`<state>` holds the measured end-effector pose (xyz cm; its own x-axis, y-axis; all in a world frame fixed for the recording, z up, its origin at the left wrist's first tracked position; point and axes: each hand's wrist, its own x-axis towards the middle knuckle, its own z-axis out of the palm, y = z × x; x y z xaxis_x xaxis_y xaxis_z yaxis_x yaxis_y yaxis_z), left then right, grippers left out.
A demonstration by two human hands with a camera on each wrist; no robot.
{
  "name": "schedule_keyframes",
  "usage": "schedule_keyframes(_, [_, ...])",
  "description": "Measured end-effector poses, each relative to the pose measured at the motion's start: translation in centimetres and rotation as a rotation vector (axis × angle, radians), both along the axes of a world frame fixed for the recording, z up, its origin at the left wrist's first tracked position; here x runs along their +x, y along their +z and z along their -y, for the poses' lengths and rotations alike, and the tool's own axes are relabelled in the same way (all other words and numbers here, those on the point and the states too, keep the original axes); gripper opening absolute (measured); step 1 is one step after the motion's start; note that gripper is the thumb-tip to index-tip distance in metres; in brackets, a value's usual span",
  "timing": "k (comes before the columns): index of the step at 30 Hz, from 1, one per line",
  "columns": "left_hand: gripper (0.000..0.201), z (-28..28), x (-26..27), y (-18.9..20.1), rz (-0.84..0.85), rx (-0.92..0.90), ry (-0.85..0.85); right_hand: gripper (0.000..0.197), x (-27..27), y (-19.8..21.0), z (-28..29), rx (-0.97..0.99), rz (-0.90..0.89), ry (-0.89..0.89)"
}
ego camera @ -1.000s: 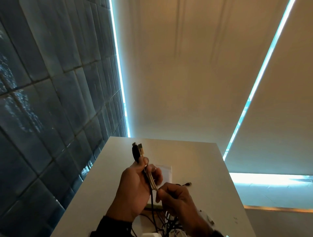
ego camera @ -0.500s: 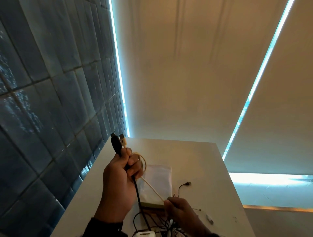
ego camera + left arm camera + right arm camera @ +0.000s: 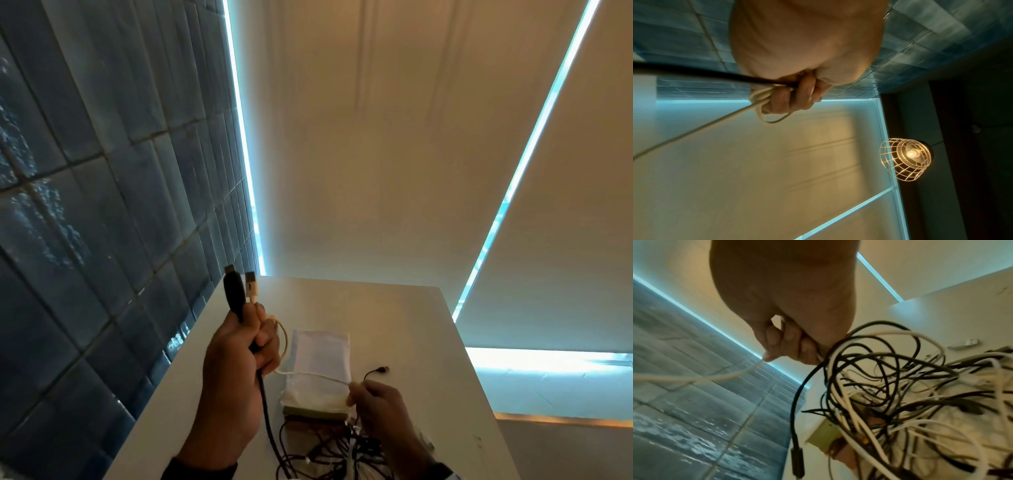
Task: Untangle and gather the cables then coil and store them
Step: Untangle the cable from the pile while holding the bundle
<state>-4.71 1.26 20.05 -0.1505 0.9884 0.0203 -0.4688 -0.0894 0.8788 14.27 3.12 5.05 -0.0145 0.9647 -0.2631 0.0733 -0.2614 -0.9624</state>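
My left hand [image 3: 239, 346] is raised above the white table [image 3: 404, 325] and grips two cables at once. A black plug [image 3: 234, 291] and a white USB plug [image 3: 251, 287] stick up from the fist. The black cable [image 3: 265, 414] hangs down to the tangle of black and white cables [image 3: 329, 452] at the table's near edge. The white cable [image 3: 318, 377] makes a small loop by my fingers [image 3: 791, 99], then runs taut to my right hand [image 3: 373, 401], which pinches it [image 3: 768, 356] just above the tangle [image 3: 900, 394].
A white cloth pouch [image 3: 322, 363] lies on a greenish flat box [image 3: 311, 413] mid-table. A loose black connector end [image 3: 380, 370] lies beyond my right hand, a small USB adapter [image 3: 964, 344] near the right edge. Dark tiled wall on the left, blinds behind, a wire-cage lamp [image 3: 904, 159] overhead.
My left hand rose up and left with both plugs. My right hand slid down along the white cable toward the tangle, so a longer stretch is drawn taut between them.
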Motion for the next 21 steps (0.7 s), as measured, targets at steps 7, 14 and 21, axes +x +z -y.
schedule_keyframes(7, [0.024, -0.5, 2.2, -2.9, -0.059, -0.284, -0.082, 0.023, -1.1, 5.4, 0.9, 0.127, -0.368, -0.022])
schedule_keyframes(14, [0.024, -0.4, 3.1, -2.5, 0.002, -0.392, -0.191, 0.023, -1.8, 7.0, 2.3, 0.199, -0.388, 0.208])
schedule_keyframes(21, [0.025, -0.4, 2.8, -2.8, 0.143, -0.408, -0.263, 0.021, -1.9, 6.2, 2.8, 0.249, -0.363, 0.294])
